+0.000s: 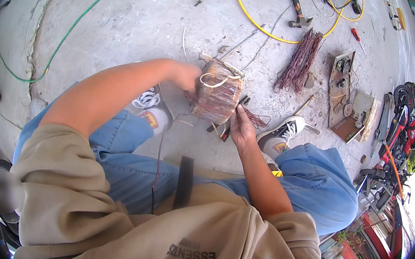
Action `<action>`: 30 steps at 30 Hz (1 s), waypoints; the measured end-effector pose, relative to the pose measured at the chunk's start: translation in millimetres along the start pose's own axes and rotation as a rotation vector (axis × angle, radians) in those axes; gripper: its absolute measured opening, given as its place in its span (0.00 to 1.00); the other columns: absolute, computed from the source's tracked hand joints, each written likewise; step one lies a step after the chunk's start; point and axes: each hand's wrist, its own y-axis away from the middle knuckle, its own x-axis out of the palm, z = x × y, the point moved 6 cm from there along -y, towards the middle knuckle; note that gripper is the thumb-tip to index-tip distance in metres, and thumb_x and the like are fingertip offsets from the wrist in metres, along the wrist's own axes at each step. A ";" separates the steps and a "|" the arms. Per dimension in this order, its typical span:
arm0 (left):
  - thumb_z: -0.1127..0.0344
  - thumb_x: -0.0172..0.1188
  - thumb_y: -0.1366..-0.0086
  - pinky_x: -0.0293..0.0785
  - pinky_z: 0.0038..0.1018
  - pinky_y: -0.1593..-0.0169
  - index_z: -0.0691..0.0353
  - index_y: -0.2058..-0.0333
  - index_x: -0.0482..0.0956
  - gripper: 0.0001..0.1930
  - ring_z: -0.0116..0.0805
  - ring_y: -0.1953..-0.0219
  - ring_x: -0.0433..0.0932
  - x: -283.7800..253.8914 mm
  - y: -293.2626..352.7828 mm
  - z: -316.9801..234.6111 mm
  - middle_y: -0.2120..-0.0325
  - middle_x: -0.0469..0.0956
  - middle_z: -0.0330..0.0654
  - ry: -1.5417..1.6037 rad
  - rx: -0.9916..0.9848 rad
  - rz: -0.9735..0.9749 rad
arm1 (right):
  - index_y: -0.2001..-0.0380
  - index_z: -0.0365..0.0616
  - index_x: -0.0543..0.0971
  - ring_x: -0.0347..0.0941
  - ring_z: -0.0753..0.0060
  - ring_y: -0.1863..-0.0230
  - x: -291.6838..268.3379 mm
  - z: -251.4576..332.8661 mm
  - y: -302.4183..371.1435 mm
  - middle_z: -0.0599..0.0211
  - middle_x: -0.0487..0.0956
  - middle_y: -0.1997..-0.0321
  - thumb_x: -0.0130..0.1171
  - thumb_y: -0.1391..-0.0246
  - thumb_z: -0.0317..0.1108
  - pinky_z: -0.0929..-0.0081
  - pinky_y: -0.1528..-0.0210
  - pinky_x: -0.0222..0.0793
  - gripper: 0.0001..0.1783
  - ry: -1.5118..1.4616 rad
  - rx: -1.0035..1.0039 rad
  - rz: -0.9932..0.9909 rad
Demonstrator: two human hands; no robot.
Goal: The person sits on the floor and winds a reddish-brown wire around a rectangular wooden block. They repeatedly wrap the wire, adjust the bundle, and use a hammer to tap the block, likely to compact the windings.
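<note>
Between my feet is a block-shaped transformer coil [219, 92], wound with reddish-brown copper wire and banded in worn brown wrapping. A pale loop of lead wire lies across its upper face. My left hand [186, 78] is at the coil's left side, smeared by motion, with its fingers hidden. At the lower right edge, my right hand [242, 128] grips the coil with thumb and fingertips. Beside that hand a bundle of loose dark copper wire [255, 119] sticks out, and dark tool handles [225, 133] show partly under the coil.
Farther right lie a heap of copper wire [300, 60], a hammer [297, 12], a red-handled screwdriver [356, 35] and an opened metal casing [355, 115]. A yellow hose [251, 18] curves along the far side; a green hose [70, 32] runs at left. Motorcycles [403, 121] stand at far right.
</note>
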 end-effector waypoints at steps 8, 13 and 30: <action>0.62 0.67 0.47 0.73 0.33 0.50 0.62 0.51 0.79 0.23 0.39 0.56 0.79 -0.3 4.0 1.6 0.59 0.83 0.47 0.017 0.068 -0.195 | 0.50 0.33 0.73 0.76 0.58 0.49 37.8 -20.2 -21.9 0.56 0.78 0.48 0.58 0.39 0.32 0.53 0.43 0.72 0.18 0.104 0.104 0.122; 0.61 0.64 0.41 0.74 0.33 0.51 0.62 0.51 0.79 0.21 0.40 0.57 0.80 -11.2 15.9 4.9 0.58 0.83 0.48 -0.040 0.153 -0.200 | 0.52 0.38 0.76 0.72 0.57 0.46 63.0 -4.6 5.3 0.54 0.78 0.48 0.55 0.42 0.38 0.55 0.39 0.65 0.18 0.113 0.198 0.153; 0.52 0.67 0.48 0.76 0.38 0.56 0.64 0.52 0.76 0.28 0.44 0.58 0.82 -16.0 35.5 -1.1 0.63 0.83 0.51 -0.375 -0.140 -0.083 | 0.52 0.34 0.76 0.79 0.66 0.56 63.4 2.5 2.4 0.59 0.82 0.56 0.59 0.42 0.26 0.65 0.54 0.77 0.15 0.598 0.047 0.195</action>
